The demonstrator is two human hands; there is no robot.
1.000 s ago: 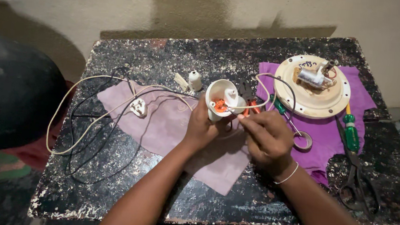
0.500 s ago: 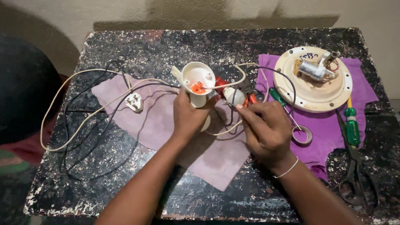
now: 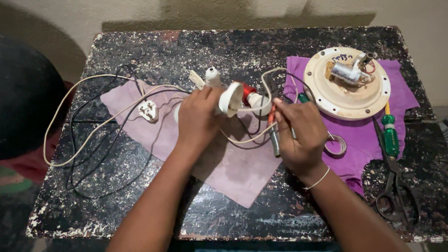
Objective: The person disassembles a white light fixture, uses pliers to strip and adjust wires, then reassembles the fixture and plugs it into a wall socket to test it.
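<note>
My left hand grips a white round lamp-fitting cup, turned on its side over a pale pink cloth. A red part and a small white piece sit at the cup's right end, joined to a white cable. My right hand is closed close beside them, fingers around a slim orange-and-grey tool that points down toward me. Whether the fingers also pinch the wires is hidden.
A white plug and a black cable lie at the left. A cream round plate with a capacitor rests on a purple cloth. A tape roll, a green-handled screwdriver and scissors lie at the right.
The cup was mouth-up with orange wires showing; my left hand has turned it onto its side. My right hand stays close beside it, now over the slim tool.
</note>
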